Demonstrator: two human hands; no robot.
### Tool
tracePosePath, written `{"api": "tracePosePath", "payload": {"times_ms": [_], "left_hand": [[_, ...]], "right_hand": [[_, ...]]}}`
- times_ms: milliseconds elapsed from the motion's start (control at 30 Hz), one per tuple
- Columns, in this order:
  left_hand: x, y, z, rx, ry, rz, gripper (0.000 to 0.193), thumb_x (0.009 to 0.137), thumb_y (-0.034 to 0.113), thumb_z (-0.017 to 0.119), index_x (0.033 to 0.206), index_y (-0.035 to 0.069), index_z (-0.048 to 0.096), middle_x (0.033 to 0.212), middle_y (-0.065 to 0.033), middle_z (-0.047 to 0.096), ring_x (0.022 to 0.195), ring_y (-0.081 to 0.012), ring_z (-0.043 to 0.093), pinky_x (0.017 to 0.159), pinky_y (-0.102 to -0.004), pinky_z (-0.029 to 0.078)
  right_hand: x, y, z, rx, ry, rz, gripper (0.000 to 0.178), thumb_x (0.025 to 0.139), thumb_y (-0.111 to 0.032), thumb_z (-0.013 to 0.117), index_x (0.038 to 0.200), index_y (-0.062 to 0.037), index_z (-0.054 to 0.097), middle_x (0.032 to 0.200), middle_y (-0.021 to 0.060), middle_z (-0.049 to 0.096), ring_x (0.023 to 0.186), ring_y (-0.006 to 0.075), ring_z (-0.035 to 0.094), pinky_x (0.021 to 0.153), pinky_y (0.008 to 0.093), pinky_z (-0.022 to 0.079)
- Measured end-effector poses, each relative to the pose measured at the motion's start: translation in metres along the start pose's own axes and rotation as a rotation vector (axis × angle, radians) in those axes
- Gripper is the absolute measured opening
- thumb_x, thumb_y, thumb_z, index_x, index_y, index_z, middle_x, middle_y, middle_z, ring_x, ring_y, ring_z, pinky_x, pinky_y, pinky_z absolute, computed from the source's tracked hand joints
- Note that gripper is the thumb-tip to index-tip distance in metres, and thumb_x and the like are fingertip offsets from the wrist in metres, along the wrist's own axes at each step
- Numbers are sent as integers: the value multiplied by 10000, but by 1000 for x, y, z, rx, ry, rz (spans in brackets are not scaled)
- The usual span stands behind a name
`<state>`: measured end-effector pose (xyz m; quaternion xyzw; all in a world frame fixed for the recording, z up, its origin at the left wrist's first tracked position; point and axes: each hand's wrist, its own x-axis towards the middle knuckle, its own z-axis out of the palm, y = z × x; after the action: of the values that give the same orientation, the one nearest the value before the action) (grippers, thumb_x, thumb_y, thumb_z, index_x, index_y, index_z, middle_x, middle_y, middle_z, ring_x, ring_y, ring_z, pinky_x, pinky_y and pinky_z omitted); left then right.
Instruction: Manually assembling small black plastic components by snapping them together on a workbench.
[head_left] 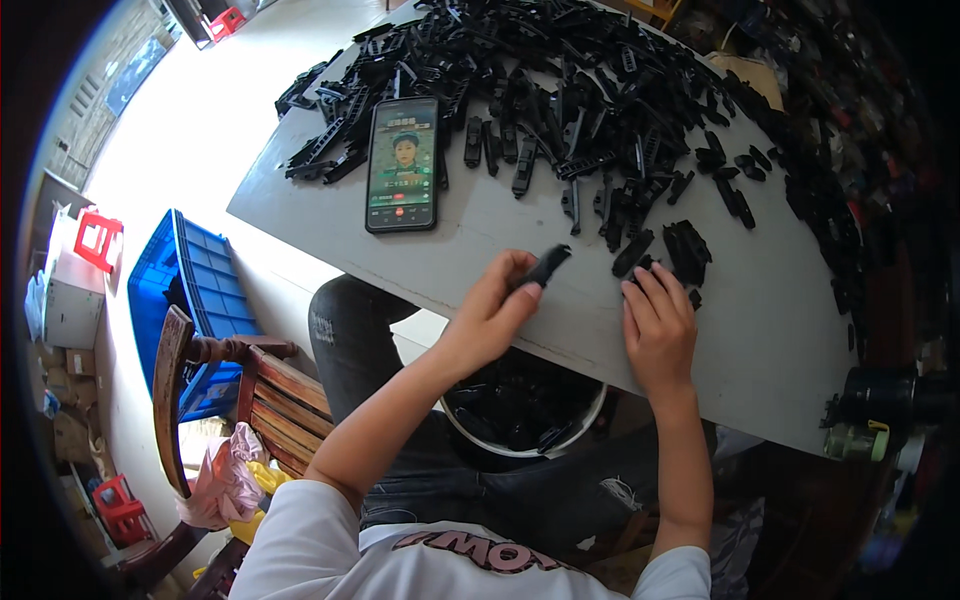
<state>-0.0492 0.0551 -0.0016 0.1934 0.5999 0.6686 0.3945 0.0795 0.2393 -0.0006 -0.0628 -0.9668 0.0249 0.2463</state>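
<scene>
My left hand (487, 315) is closed around a slim black plastic part (546, 265), held between thumb and fingers above the near edge of the table. Its far end sticks out past the fingertips. My right hand (662, 335) is at the table's near right, fingers drawn together at another black plastic piece (632, 252); the fingertips partly hide their grip. Just beyond that hand lies a small cluster of black parts (686, 250). A large heap of similar long black parts (560, 60) covers the far side of the table.
A phone (402, 165) with a lit screen lies on the grey table (480, 225). Below the near edge, a white-rimmed bucket (597, 410) holds black parts. To the left stand a wooden chair (285, 405) and a blue crate (215, 285). A black cylindrical object (880, 395) sits at the right.
</scene>
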Motion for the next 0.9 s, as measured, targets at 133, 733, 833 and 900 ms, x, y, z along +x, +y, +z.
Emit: {"api": "tracePosePath", "payload": {"times_ms": [133, 733, 833, 900], "left_hand": [[-2, -13, 2, 131, -51, 194, 310, 917, 130, 497, 1191, 28, 393, 936, 3, 467, 806, -60, 420, 727, -200, 348], [-17, 6, 30, 452, -176, 92, 435, 870, 177, 592, 1213, -5, 396, 866, -137, 585, 794, -229, 578, 730, -318, 444], [-18, -7, 35, 384, -170, 269, 403, 861, 172, 604, 1181, -8, 437, 900, -177, 617, 818, -297, 612, 719, -337, 457], [-19, -8, 35, 364, -182, 331, 397, 866, 168, 597, 1184, -7, 436, 901, -175, 615, 812, -294, 610, 716, -339, 458]], "right_hand": [[-1, -3, 7, -38, 113, -13, 200, 731, 24, 651, 931, 11, 640, 993, 134, 630, 984, 307, 588, 828, 384, 492], [-20, -51, -25, 1488, 220, 621, 131, 884, -36, 547, 996, 32, 537, 1026, 164, 581, 940, 212, 585, 849, 314, 483], [-23, -55, -21, 1432, 240, 638, 215, 855, -73, 604, 1027, 31, 528, 1048, 168, 573, 971, 224, 568, 899, 336, 445], [-22, -58, -19, 1382, 250, 595, 308, 836, -108, 643, 1080, 30, 516, 1065, 171, 566, 986, 231, 560, 921, 347, 428]]}}
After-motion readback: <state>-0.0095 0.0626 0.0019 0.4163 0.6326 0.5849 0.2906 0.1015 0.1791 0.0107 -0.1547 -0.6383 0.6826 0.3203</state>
